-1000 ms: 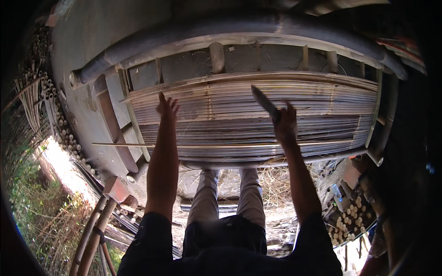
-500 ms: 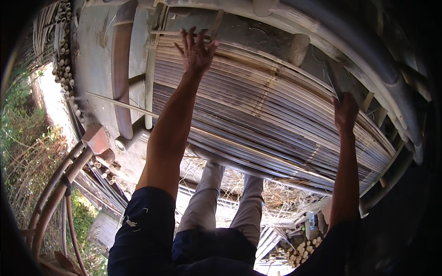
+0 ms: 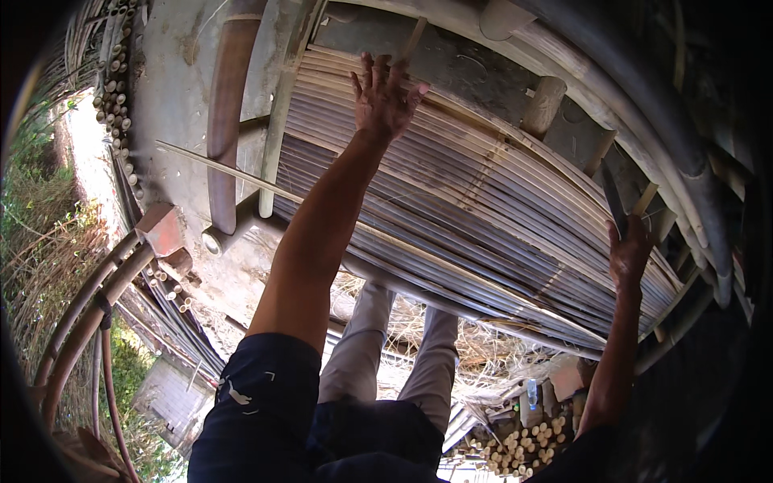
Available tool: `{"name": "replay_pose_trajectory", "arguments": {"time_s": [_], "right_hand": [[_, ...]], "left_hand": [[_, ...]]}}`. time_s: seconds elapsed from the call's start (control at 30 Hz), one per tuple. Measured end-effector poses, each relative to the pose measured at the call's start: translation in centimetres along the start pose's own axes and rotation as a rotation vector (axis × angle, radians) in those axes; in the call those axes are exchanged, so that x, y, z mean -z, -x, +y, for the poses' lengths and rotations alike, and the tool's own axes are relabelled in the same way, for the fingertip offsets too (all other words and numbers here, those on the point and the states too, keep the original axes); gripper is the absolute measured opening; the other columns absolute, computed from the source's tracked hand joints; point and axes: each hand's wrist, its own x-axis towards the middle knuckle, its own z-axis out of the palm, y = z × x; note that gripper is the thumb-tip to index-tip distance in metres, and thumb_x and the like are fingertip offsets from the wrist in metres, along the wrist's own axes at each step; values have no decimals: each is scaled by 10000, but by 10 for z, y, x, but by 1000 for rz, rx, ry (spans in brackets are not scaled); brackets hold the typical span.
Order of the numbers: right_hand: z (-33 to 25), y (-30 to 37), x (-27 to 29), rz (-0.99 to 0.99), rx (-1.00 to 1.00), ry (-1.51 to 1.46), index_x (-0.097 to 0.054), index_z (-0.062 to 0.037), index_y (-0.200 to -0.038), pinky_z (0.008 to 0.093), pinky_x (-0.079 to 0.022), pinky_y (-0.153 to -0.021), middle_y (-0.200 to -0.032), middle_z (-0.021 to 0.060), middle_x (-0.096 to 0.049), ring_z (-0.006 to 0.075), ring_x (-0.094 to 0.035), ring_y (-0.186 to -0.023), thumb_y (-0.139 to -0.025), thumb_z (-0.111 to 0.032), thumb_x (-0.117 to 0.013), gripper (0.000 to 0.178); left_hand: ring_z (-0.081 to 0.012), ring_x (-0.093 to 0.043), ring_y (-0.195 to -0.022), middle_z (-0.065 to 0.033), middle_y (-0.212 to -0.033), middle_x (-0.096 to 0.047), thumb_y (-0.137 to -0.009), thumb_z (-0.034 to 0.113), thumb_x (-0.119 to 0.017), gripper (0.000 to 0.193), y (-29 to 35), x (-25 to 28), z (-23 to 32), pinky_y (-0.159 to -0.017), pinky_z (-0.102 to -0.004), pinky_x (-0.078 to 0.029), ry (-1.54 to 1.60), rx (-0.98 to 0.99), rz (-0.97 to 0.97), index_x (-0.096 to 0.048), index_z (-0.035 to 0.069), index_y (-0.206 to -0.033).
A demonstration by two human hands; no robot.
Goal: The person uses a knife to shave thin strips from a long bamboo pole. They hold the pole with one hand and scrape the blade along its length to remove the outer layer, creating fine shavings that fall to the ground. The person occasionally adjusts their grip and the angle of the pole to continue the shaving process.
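A wide panel of narrow bamboo slats (image 3: pixel 451 225) lies side by side across a bamboo frame in front of me. Over its far left part is my left hand (image 3: pixel 388 101), fingers spread, with nothing gripped. My right hand (image 3: pixel 630 249) is closed round the handle of a dark-bladed knife (image 3: pixel 614 195) at the panel's right end. The blade points up and away from me; the fist hides the handle. One long thin bamboo strip (image 3: pixel 221 167) passes under my left forearm and sticks out beyond the panel's left side.
Thick bamboo poles (image 3: pixel 227 113) frame the panel at left and along the far side. At lower left stand a red brick block (image 3: pixel 163 232) and curved poles (image 3: pixel 80 330). Cut bamboo pieces (image 3: pixel 523 447) and a clear plastic bottle (image 3: pixel 531 393) lie at lower right.
The view has shifted a little. My right hand with the knife has come nearer and rightward along the panel. At the far left, a pale slat end no longer juts past the side rail.
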Motion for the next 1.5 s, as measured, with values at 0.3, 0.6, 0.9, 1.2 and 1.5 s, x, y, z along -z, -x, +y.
{"name": "replay_pose_trajectory", "arguments": {"time_s": [0.3,0.6,0.9,1.2,1.5], "right_hand": [[11,46,24,-74,-597,-324,-565,-20,-1017,419,-478,-814,-928,136,-664,299,-623,-838,-905,-282,-734,331],[-57,350,-48,-241,-968,-177,-567,9,-1117,463,-501,-755,-878,150,-661,336,-640,-802,-849,-177,-756,377],[-354,661,-59,-1115,-1237,-484,-670,-51,-898,483,-523,-758,-838,176,-667,373,-672,-842,-856,-250,-675,204],[-500,681,-111,-1128,-1121,-669,-720,-74,-866,531,-533,-754,-808,186,-678,379,-685,-832,-879,-243,-612,201],[-522,592,-41,-1012,-1846,-943,-732,-70,-1000,501,-520,-916,-1084,222,-698,385,-659,-1081,-806,-503,-705,475]], "left_hand": [[-392,-11,-1518,-189,-1644,-83,-953,722,-252,843,-12,-12,-14,-1158,-696,-28,-243,33,34,-165,169,-1584],[-280,-154,-1520,-128,-1642,-157,-963,541,-518,791,28,-51,168,-1187,-648,-115,39,-637,-168,-213,138,-1571],[-292,-563,-1082,-141,-1120,-568,-975,500,-498,551,30,-115,238,-1079,-569,-371,249,-815,8,-503,111,-1364],[-340,-436,-1325,-184,-1407,-443,-991,559,-438,669,34,-83,258,-1132,-581,-291,-168,-894,-39,-367,128,-1496],[-337,-615,-1124,-184,-1222,-632,-935,458,-625,545,227,-10,145,-921,-503,-472,-163,-1059,-619,-562,60,-1302]]}}
